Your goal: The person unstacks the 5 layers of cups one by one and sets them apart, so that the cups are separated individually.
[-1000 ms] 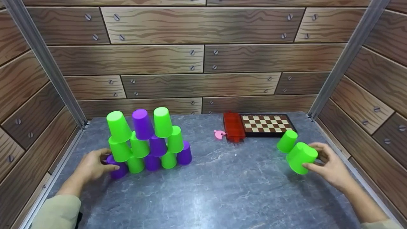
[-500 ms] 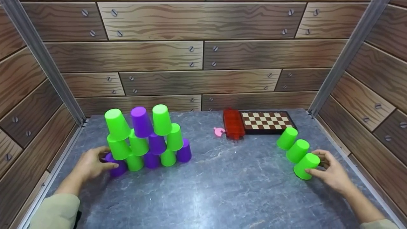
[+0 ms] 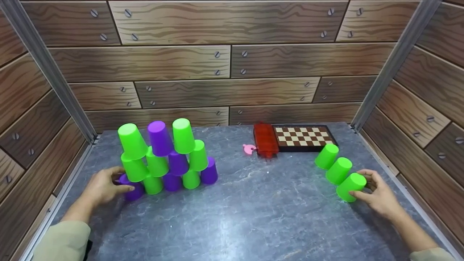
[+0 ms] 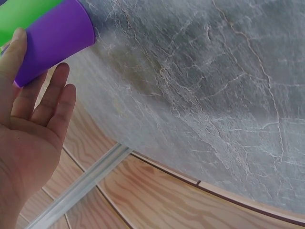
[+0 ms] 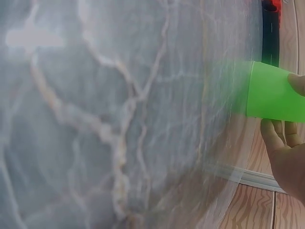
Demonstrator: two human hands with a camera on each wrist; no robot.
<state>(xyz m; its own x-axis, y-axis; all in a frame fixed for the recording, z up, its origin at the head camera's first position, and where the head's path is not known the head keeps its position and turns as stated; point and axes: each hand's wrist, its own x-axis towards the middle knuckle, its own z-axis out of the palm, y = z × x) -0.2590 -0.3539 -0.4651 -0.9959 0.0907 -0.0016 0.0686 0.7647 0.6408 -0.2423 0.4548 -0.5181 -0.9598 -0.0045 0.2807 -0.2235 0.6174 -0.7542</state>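
Observation:
A pyramid of upturned green and purple cups [image 3: 165,156] stands at the table's left. My left hand [image 3: 107,185] holds its bottom-left purple cup [image 3: 135,191], thumb in front and fingers behind; the left wrist view shows that purple cup [image 4: 52,40] against my thumb, above my left hand [image 4: 28,129]. At the right, three green cups stand in a slanted row. My right hand [image 3: 377,195] grips the nearest green cup [image 3: 349,186], which rests on the table. The right wrist view shows this green cup [image 5: 269,93] between thumb and fingers of my right hand [image 5: 286,157].
The other two green cups [image 3: 339,170] [image 3: 327,156] run back toward a chessboard [image 3: 302,137] with a red case [image 3: 265,144] and a small pink piece [image 3: 249,149] beside it. Wood-look walls enclose the grey marbled table [image 3: 253,210] on three sides.
My right hand has lowered the tilted green cup and set it upside down on the table, at the near end of the row. The left hand stayed on the purple cup.

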